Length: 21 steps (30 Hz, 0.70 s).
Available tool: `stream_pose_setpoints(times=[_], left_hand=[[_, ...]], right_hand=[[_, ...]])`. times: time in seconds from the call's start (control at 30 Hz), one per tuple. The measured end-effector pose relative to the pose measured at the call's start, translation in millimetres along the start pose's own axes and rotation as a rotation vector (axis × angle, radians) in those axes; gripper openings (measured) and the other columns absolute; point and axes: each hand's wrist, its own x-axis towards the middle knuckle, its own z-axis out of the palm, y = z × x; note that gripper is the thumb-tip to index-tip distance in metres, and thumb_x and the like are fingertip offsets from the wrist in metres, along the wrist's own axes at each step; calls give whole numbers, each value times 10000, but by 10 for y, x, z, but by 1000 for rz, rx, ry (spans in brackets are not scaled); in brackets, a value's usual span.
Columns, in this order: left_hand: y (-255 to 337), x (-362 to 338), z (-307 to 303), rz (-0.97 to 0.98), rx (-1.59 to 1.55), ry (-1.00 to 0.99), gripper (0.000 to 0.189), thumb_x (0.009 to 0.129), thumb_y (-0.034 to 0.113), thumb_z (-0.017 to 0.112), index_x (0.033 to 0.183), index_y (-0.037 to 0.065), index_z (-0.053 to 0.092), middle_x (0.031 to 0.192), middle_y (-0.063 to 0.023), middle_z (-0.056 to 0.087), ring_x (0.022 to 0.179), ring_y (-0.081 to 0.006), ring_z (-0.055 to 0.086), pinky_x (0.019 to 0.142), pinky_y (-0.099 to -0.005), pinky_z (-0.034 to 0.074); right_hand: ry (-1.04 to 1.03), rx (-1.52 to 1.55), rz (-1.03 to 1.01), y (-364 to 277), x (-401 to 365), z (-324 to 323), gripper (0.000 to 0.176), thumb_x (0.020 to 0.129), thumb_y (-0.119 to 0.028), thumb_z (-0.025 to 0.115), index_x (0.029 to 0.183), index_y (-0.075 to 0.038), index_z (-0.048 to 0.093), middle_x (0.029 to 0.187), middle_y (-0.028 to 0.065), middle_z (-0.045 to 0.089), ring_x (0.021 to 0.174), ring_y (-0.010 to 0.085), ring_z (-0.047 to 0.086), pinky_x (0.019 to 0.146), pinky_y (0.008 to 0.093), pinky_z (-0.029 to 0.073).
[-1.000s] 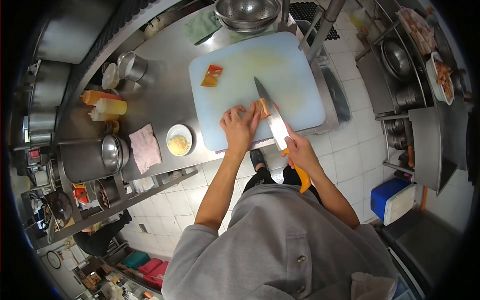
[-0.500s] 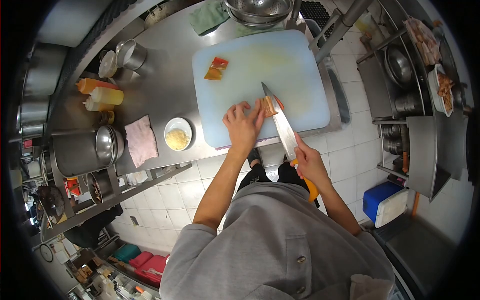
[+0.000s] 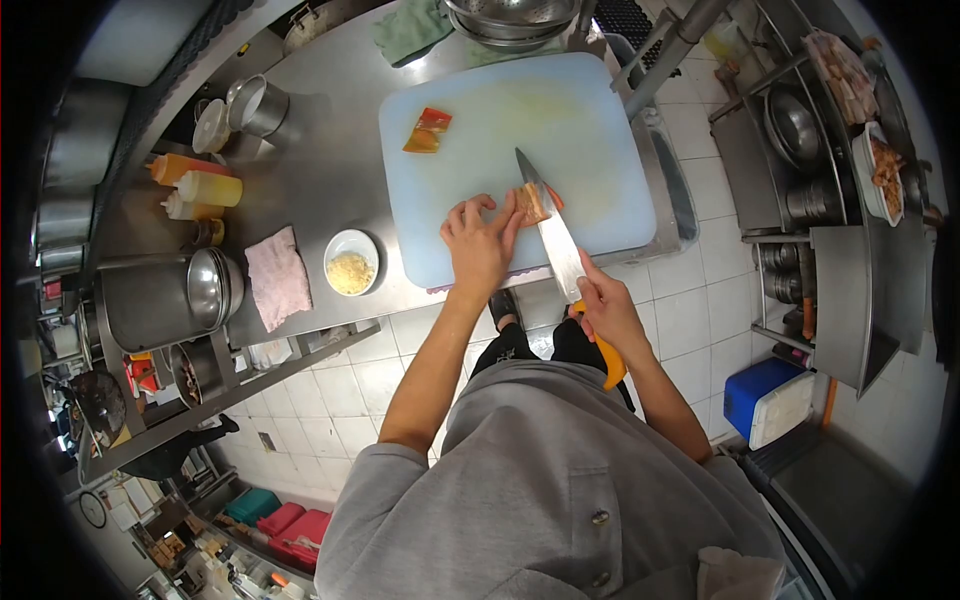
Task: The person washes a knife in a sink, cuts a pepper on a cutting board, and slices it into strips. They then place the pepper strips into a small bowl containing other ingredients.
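On the pale blue cutting board [image 3: 450, 170], my left hand [image 3: 479, 245] presses its bent fingers against an orange-brown food piece [image 3: 530, 204]. My right hand [image 3: 610, 312] grips a knife [image 3: 562, 248] by its yellow handle. The blade points away from me and lies along the right side of that piece. A bit of red [image 3: 556, 200] shows just right of the blade. Farther up the board, at its left, rest red and orange pepper-like pieces [image 3: 428, 130].
Left of the board are a white bowl [image 3: 351, 262] of yellowish bits, a pink cloth [image 3: 279, 279], squeeze bottles [image 3: 205, 188] and a metal pot [image 3: 259, 106]. Metal colanders [image 3: 514, 18] and a green cloth [image 3: 412, 32] lie beyond it. A shelf rack [image 3: 790, 240] stands right.
The knife's handle has swung slightly down and left with my right hand. The view has shifted a little. My left hand stays at the food piece.
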Motion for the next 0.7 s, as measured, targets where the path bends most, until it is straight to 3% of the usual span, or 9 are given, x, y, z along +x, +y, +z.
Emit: stream_pose_setpoints(times=[0.2, 0.7], left_hand=[[-90, 6, -42, 96, 18, -24, 333, 882, 309, 723, 1208, 243, 734, 1117, -35, 566, 1116, -287, 489, 947, -441, 364], [-76, -16, -19, 101, 36, 21, 336, 878, 313, 724, 1207, 242, 736, 1119, -43, 553, 1107, -288, 481, 947, -443, 351]], right_hand=[[8, -4, -26, 5, 28, 7, 495, 1050, -127, 458, 1540, -160, 391, 683, 70, 613, 401, 70, 470, 371, 245, 402], [-23, 41, -43, 47, 56, 4, 492, 1052, -133, 452, 1540, -154, 387, 687, 73, 599, 414, 74, 480, 380, 254, 426]])
